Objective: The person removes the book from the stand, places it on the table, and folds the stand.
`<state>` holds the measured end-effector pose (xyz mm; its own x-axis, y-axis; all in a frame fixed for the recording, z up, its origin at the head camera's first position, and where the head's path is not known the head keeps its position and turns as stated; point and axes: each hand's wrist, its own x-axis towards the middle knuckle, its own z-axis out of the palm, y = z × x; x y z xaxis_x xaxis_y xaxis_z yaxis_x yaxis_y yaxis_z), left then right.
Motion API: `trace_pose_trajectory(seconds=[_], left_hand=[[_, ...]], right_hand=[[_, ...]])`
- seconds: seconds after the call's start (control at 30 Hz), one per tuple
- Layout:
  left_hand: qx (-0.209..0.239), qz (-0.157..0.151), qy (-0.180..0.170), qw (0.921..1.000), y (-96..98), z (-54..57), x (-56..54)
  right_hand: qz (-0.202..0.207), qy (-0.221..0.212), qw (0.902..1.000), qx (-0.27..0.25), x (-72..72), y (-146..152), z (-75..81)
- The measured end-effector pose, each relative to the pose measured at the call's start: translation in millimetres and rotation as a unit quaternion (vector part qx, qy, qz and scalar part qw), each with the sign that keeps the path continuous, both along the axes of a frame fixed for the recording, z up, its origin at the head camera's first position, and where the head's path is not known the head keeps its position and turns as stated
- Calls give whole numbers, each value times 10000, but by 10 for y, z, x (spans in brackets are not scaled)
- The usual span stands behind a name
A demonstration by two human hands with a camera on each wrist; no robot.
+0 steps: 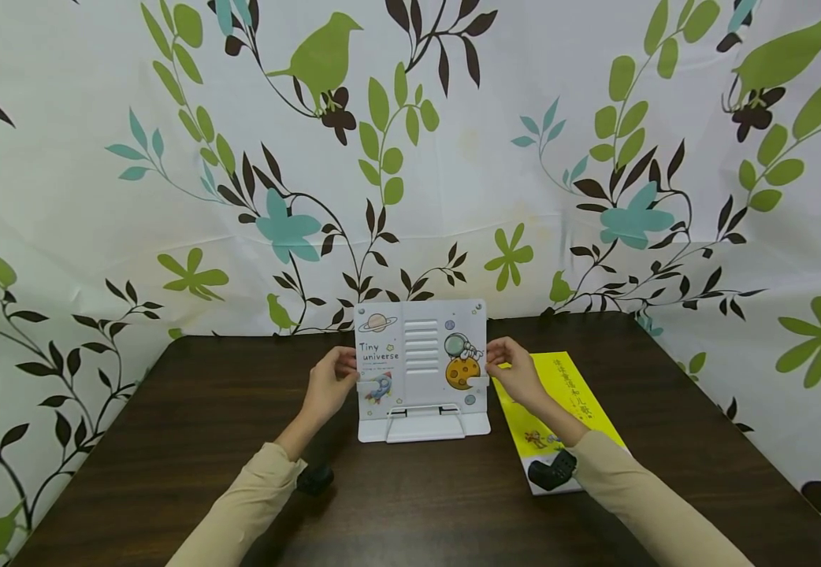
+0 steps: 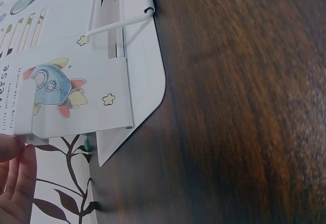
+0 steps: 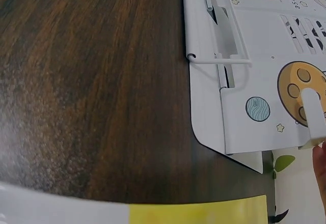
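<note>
A white book stand (image 1: 421, 390) printed "Tiny universe", with a rocket, an astronaut and an orange moon, stands upright on the table in the head view. My left hand (image 1: 330, 383) holds its left edge, thumb and fingers at the small side clip (image 2: 25, 112) by the rocket. On the opposite edge my right hand (image 1: 518, 376) grips beside the other clip (image 3: 313, 114), over the moon; only a bit of that hand shows in the right wrist view. A white wire page holder (image 1: 425, 425) crosses the stand's lower front.
A yellow book (image 1: 559, 376) with a white lower band lies on the dark wooden table (image 1: 410, 504), under my right forearm. Behind the table's far edge hangs a white cloth (image 1: 453, 197) patterned with leaves and birds. A black device (image 1: 552, 470) sits at my right wrist.
</note>
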<state>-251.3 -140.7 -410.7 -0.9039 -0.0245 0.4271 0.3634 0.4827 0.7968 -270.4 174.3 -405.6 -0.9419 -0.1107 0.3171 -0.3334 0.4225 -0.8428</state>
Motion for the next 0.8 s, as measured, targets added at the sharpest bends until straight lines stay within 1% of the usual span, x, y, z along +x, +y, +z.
trace_pose_trajectory(seconds=[0.17, 0.33, 0.4, 0.57, 0.8], left_hand=[[-46, 13, -28, 10000, -10, 4, 23], [-63, -30, -77, 9999, -32, 20, 91], [-93, -51, -135, 9999, -44, 23, 129], [-157, -120, -273, 9994, -62, 31, 246], [-3, -157, -367, 9992, -37, 49, 409]], right_hand=[[-6, -29, 10000, -54, -5, -19, -14], [60, 35, 10000, -56, -15, -40, -8], [103, 85, 9999, -73, -28, -51, -10], [94, 37, 9998, -142, -88, -89, -26], [38, -80, 9998, -152, -157, -147, -6]])
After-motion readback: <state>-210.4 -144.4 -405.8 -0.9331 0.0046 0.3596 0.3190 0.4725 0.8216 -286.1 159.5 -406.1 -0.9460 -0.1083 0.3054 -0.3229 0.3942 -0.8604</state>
